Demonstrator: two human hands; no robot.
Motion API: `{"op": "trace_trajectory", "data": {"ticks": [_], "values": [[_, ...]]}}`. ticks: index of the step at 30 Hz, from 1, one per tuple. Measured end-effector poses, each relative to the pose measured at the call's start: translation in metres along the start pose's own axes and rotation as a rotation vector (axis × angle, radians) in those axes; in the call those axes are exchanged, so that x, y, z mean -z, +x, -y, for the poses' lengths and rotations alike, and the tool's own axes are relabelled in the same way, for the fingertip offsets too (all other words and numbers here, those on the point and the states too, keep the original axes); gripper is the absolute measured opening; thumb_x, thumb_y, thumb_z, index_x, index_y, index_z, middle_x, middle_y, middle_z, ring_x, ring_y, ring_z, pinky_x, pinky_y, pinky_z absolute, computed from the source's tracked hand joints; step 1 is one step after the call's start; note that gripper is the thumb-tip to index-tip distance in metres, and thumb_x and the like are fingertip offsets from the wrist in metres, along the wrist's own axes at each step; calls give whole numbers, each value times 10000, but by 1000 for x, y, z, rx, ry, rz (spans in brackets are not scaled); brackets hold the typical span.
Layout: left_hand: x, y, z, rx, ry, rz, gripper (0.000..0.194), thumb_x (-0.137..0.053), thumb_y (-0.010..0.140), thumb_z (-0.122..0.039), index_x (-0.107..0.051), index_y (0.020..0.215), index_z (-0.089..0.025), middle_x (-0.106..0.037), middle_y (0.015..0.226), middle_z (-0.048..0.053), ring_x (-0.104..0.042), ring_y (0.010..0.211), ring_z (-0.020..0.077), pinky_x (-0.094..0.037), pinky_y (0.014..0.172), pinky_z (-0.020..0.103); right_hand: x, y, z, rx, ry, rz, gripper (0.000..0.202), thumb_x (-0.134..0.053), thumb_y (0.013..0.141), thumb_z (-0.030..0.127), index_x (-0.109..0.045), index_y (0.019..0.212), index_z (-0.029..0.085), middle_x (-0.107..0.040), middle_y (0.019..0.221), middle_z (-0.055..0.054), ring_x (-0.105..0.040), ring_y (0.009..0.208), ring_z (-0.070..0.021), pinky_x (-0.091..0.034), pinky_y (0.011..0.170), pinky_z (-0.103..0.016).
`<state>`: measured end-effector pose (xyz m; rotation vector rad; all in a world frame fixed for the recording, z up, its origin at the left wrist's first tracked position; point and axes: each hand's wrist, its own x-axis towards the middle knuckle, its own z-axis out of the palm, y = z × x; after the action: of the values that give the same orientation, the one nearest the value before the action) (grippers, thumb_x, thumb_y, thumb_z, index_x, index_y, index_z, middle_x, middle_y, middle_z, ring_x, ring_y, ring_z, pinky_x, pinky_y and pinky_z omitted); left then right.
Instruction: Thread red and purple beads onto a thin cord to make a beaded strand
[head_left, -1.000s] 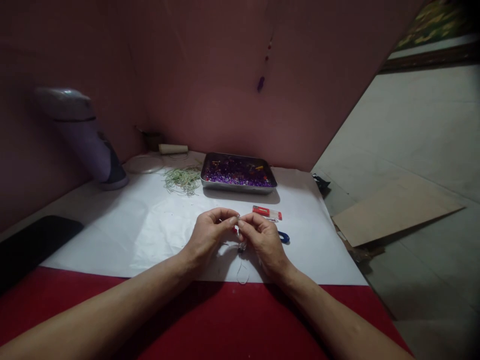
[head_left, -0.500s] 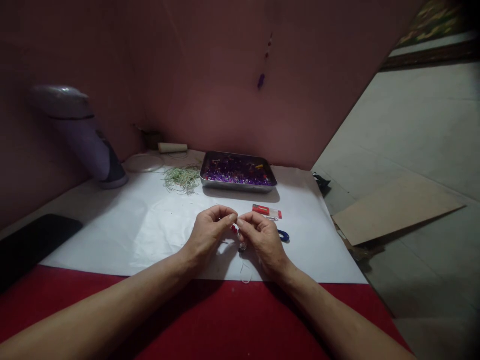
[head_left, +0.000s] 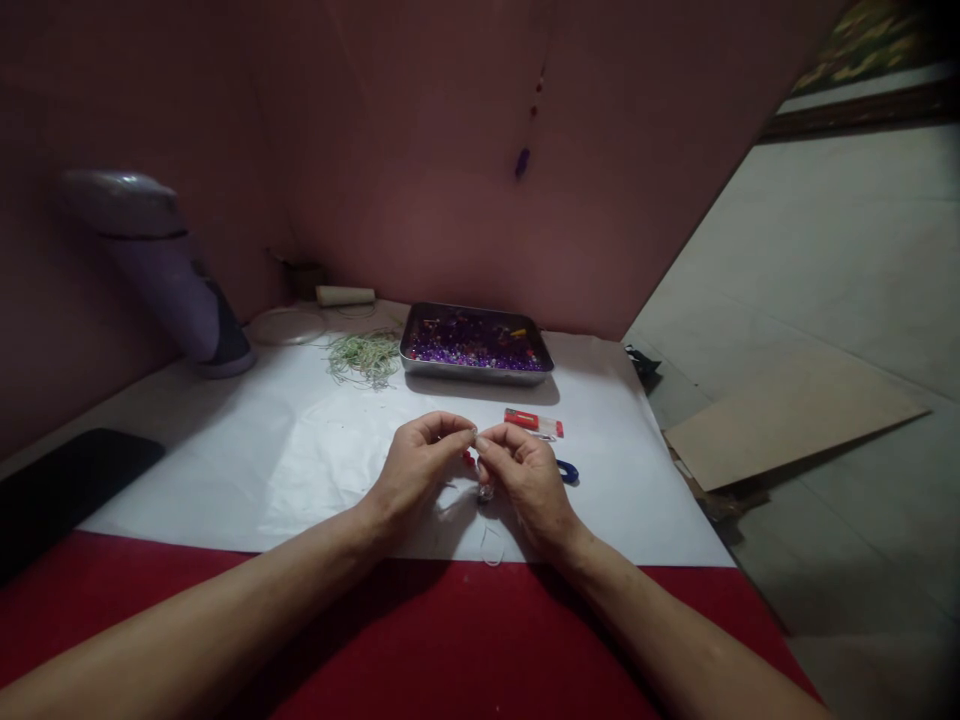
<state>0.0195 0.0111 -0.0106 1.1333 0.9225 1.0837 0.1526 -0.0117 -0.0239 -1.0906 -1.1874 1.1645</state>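
Observation:
Over the white sheet, my left hand [head_left: 416,460] and my right hand [head_left: 529,480] meet fingertip to fingertip, each closed in a pinch. Just under the left fingertips hang a few red beads [head_left: 469,458], seemingly on a string that the left hand pinches. What the right fingertips grip is too small to make out. A small clear and dark piece [head_left: 485,491] shows below the right fingers, perhaps hanging. Beneath it, a loop of white thread [head_left: 492,548] lies near the sheet's front edge. Blue scissor-like handles [head_left: 568,472] stick out beyond my right hand.
A metal tray [head_left: 480,374] of purple beads stands at the back, with tangled greenish thread [head_left: 365,358] beside it. A red packet [head_left: 534,423] lies in front. At left are a purple bottle [head_left: 180,280] and a black flat object [head_left: 82,490]. A beaded strand [head_left: 523,162] hangs by the wall.
Both hands keep almost the same place and pinch. The clear and dark piece below the right fingers has shifted slightly and shows a little more.

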Motion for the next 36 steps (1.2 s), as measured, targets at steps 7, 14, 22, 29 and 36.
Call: {"op": "trace_trajectory", "data": {"ticks": [7,14,22,29,36], "values": [[-1,0,2,-5,-19,45,152,-644,734,-274,-596,721,-130,-622,633,21,-551,571,114,-424,572,237,1,-1,-1,17,-52,-14,204,-596,808,339,-577,701,166,-521,478,44,-419,406,-77,-344,415,-203],[2,2,4,42,-13,65,201,-657,735,-321,-592,721,-131,-630,651,34,-566,575,129,-434,583,254,1,-2,-3,146,-186,-133,90,-598,802,266,-564,822,185,-556,618,32,-492,494,-101,-398,474,-222],[0,0,-1,26,24,44,203,-670,725,-312,-607,666,-128,-607,618,18,-509,540,95,-389,539,217,7,-5,5,565,-696,-128,100,-520,851,161,-610,814,180,-598,733,-30,-531,630,-151,-425,601,-282],[-1,-1,-2,5,62,55,214,-669,721,-325,-629,654,-125,-615,623,27,-519,548,107,-394,546,225,11,-5,6,649,-781,-83,127,-487,869,141,-602,851,192,-617,767,-39,-551,669,-169,-423,614,-297],[-2,-2,-3,25,55,26,201,-679,704,-315,-623,657,-128,-578,592,2,-483,524,90,-369,504,203,11,-3,4,702,-832,-53,130,-469,874,143,-588,839,180,-613,770,-52,-556,693,-178,-421,609,-297]]}}
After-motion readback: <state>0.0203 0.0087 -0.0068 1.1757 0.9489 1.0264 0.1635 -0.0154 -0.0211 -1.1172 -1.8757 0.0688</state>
